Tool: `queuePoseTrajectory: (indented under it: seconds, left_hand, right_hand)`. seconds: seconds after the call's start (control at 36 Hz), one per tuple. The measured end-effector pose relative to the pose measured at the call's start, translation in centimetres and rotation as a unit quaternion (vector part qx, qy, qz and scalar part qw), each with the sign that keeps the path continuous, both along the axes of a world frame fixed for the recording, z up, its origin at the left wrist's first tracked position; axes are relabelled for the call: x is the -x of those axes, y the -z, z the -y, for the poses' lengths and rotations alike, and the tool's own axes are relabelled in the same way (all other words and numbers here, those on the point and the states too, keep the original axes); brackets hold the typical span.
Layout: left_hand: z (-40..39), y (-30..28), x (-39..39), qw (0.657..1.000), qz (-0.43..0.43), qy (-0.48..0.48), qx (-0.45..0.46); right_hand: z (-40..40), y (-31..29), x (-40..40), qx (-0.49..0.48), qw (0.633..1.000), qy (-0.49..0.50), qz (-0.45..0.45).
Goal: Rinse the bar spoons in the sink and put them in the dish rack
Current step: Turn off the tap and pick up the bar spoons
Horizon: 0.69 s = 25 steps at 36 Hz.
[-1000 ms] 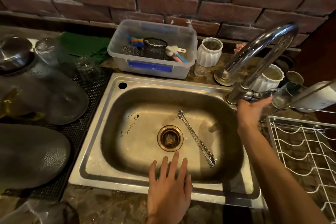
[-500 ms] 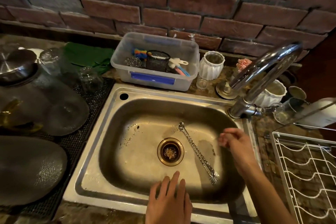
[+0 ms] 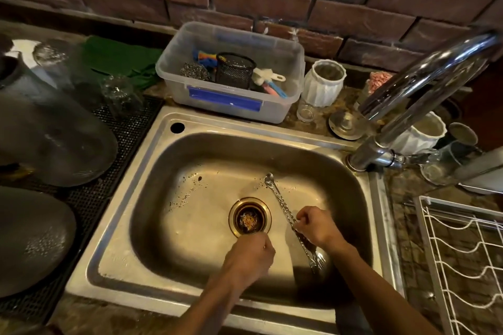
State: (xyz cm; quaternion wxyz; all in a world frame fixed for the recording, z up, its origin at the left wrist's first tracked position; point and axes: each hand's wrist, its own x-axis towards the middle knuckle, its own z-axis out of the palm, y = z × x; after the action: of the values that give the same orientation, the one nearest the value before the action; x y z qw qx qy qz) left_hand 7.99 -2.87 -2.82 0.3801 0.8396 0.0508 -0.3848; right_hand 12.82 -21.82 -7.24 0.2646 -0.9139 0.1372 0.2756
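Twisted metal bar spoons [image 3: 280, 200] lie together on the bottom of the steel sink [image 3: 190, 160], running from the back middle to the front right, with forked ends near the front wall. My right hand [image 3: 315, 226] is down on the middle of the spoons with its fingers curled around them. My left hand [image 3: 250, 255] hovers in a loose fist just in front of the drain [image 3: 250, 216], holding nothing. The white wire dish rack [image 3: 462, 261] stands at the right of the sink. No water is visibly running from the faucet [image 3: 413, 84].
A clear plastic tub [image 3: 231, 100] with scrubbers and brushes sits behind the sink. White ribbed cups [image 3: 322, 83] and small glasses stand by the faucet base. Upturned glassware and dark bowls rest on a black mat [image 3: 130, 133] at the left. A brick wall runs behind.
My right hand has left the faucet handle, dropped into the sink and closed on the spoons. My left hand has moved from the front rim into the basin and curled shut.
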Motion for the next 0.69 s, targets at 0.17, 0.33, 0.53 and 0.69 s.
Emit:
queuePoseTrajectory:
  seconds: [0.17,0.33,0.53,0.69]
  left_hand:
    - [1.3,1.9,-2.5,0.989,-0.045,-0.128,0.061]
    - [2.4,3.7,-3.4,0.957,-0.104,-0.241,0.127]
    - [4.1,4.9,-4.0,0.887,-0.150,-0.380,0.215]
    - [6.0,5.3,-4.5,0.899,-0.116,-0.374,0.197]
  right_hand:
    - [-0.3,0.9,-0.1,0.056,0.998,-0.028,0.013]
    - [0.2,1.4,0.5,0.050,0.998,-0.042,0.025]
    - [0.6,0.9,0.9,0.036,0.998,-0.031,0.031]
    - [0.8,-0.6,1.0,0.039,0.999,-0.010,0.025]
